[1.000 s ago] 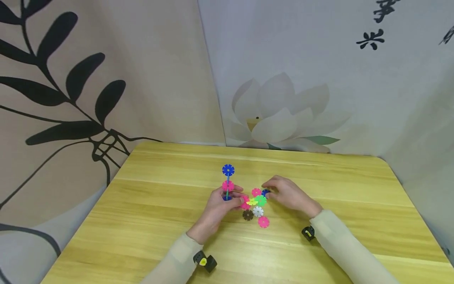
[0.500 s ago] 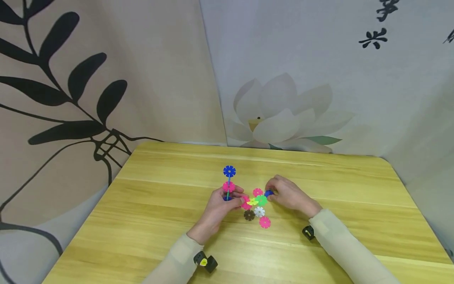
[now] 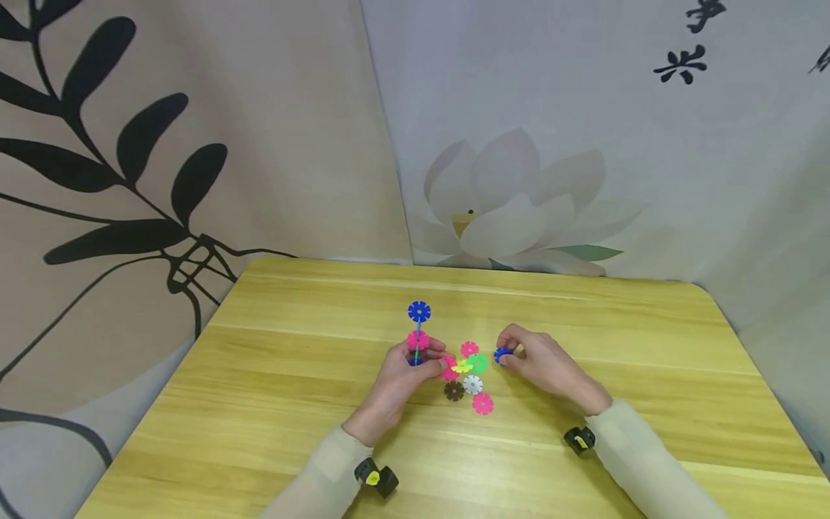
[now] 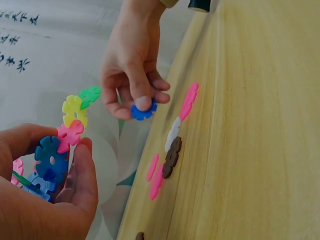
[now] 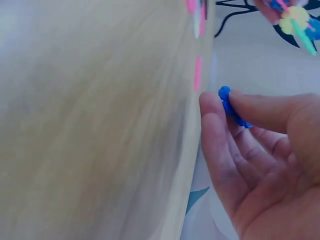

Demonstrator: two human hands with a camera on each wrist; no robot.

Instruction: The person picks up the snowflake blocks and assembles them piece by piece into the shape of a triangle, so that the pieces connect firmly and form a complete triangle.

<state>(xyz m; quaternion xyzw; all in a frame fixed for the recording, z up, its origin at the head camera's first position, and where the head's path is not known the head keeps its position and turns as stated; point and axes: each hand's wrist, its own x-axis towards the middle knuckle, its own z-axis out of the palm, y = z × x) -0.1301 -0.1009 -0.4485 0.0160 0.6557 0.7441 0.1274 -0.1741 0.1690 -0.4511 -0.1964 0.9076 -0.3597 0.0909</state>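
Brown, white and pink discs [image 3: 454, 391] lie on the table [image 3: 311, 339], in from its far edge. Above it, the left grip [image 3: 402, 378] holds a colourful chain [image 3: 462, 367]; the right grip [image 3: 543, 358] pinches a blue disc [image 4: 142, 114].

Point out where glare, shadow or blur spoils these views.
Head: a pale sheen on the table at lower middle, plus a soft shadow along the right sleeve; right wrist: soft overall, wood grain smeared, bright haze in the top-left corner, though the blue disc stands out; left wrist: clearer, with the yellow disc's notches readable.
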